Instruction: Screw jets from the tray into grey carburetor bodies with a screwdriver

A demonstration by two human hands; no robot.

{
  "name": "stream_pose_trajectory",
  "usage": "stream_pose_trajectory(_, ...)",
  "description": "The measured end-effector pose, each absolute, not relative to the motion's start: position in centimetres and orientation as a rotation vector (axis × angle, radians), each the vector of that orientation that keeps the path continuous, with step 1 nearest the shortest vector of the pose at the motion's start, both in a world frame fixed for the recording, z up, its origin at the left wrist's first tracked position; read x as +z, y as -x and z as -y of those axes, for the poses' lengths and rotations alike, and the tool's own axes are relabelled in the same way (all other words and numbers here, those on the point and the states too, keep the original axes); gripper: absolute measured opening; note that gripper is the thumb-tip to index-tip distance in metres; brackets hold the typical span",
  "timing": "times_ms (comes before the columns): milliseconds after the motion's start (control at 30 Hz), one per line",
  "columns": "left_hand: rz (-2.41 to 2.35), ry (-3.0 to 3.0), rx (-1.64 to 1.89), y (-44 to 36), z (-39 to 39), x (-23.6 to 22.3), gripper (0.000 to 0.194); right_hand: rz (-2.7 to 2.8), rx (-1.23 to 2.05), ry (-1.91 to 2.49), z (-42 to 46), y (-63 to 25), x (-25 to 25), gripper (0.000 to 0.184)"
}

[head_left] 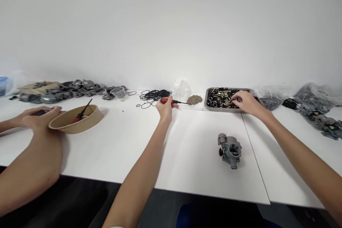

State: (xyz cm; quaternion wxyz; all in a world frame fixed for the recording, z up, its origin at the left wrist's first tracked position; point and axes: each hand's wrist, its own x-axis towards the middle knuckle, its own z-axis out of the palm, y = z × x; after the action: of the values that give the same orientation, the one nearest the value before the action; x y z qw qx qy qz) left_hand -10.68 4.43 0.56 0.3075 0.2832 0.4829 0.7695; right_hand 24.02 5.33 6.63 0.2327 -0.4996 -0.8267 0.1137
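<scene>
My left hand is closed around the orange handle of a screwdriver, its dark shaft pointing right toward a pile of small brass parts. Over the right part of a metal tray, my right hand has its fingertips pinched among black and brass small parts. Whatever lies between those fingers is too small to make out. On the table in front of me, between my forearms, a grey carburetor stands by itself, untouched.
Black rubber rings and a clear plastic cup lie along the wall. At left, a co-worker's hands are beside a tan bowl holding a red-handled screwdriver. Grey carburetor parts pile behind; more carburetors lie right.
</scene>
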Motion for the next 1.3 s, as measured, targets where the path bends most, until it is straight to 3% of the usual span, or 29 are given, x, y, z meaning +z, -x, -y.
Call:
stream_pose_trajectory(333,-1.351,-0.906,2.104,11.1,-4.2,0.6,0.025,2.311,0.029,1.673,-11.3,-22.4,1.5,0.018)
stream_pose_trajectory(667,-1.426,-0.970,2.042,10.9,-4.0,0.0,0.025,2.307,0.278,1.592,-12.7,-23.4,1.0,0.019)
stream_pose_trajectory(933,-1.410,-0.953,2.074,11.1,-3.9,0.4,0.024,2.227,-0.001,1.561,-12.0,-23.1,0.9,0.025)
stream_pose_trajectory(1133,-1.370,-0.786,2.098,11.6,-4.2,0.3,0.025,2.124,0.415,1.426,-11.8,-23.3,1.2,0.026)
stream_pose_trajectory(1300,-1.324,-0.669,2.018,11.6,-4.4,0.1,0.028,2.160,0.567,1.311,-12.2,-23.8,1.4,0.029)
